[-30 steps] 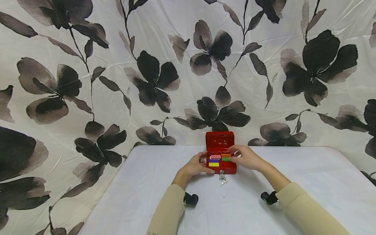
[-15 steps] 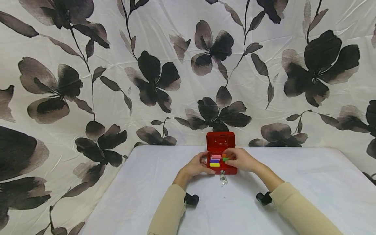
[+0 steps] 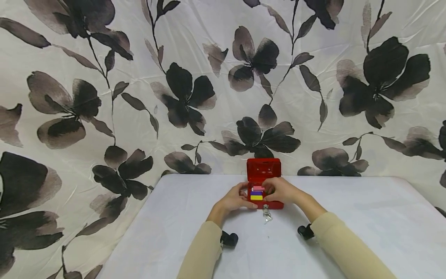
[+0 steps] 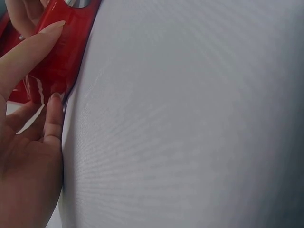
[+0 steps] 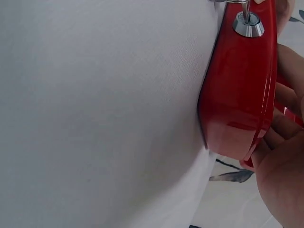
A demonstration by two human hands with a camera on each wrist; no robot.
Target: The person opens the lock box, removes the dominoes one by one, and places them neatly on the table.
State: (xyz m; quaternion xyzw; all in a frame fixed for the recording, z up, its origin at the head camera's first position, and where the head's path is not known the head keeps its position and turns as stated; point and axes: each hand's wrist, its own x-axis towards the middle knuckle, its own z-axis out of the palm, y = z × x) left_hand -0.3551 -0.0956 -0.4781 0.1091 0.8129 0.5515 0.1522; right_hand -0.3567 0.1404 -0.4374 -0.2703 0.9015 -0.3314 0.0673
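Observation:
An open red cash box (image 3: 275, 205) stands near the table's far edge, its lid (image 3: 263, 167) raised at the back. Inside, small coloured pieces show: a pink one (image 3: 258, 188), a purple one (image 3: 256, 193) and a yellow one (image 3: 256, 197). My left hand (image 3: 231, 200) holds the box's left front corner, thumb on the front wall and fingers along the side, as the left wrist view shows. My right hand (image 3: 283, 190) reaches over the right wall into the box beside the pieces. Its fingertips and anything between them are hidden. Keys (image 3: 267, 214) hang from the front lock (image 5: 248, 24).
A white cloth covers the table (image 3: 174, 217). Just behind it hangs a floral curtain (image 3: 209, 147), close to the raised lid. Black wrist devices (image 3: 230, 239) sit on both forearms.
My right hand has moved left and farther over the box, and now covers the orange and green pieces seen earlier. The left hand keeps its hold on the corner.

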